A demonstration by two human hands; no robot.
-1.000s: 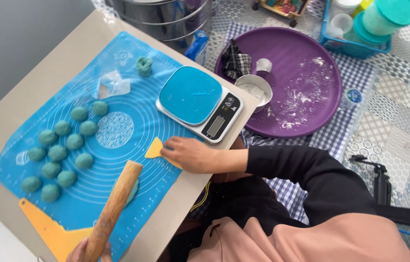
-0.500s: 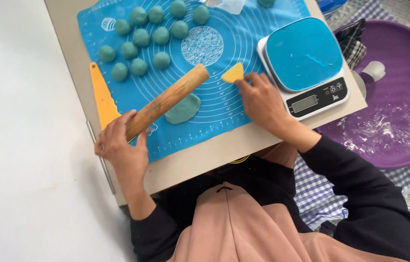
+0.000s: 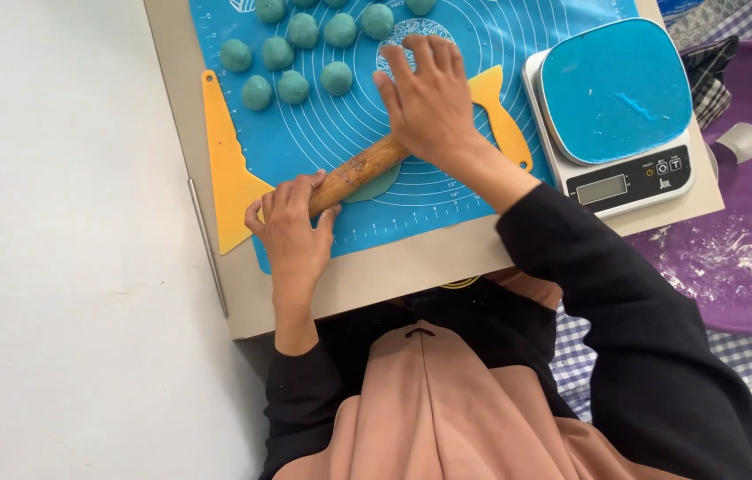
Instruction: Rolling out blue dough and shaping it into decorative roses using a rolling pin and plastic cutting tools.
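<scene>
A wooden rolling pin [image 3: 358, 171] lies slanted across a flattened piece of blue-green dough [image 3: 374, 183] on the blue silicone mat [image 3: 447, 191]. My left hand [image 3: 292, 227] presses on the pin's near left end. My right hand [image 3: 429, 98] lies flat on its far right end, fingers spread. Several blue-green dough balls [image 3: 292, 86] sit in rows at the mat's far left. Both hands rest on the pin more than they wrap it.
A yellow scraper [image 3: 225, 164] lies along the mat's left edge and another yellow scraper [image 3: 505, 120] beside my right hand. A kitchen scale [image 3: 616, 116] with a blue top stands at the right. A floury purple tray [image 3: 740, 258] sits beyond the board [image 3: 394, 280].
My right hand has left the yellow scraper and come down on the far end of the rolling pin. The pin now lies flat on the dough, with my left hand on its near end.
</scene>
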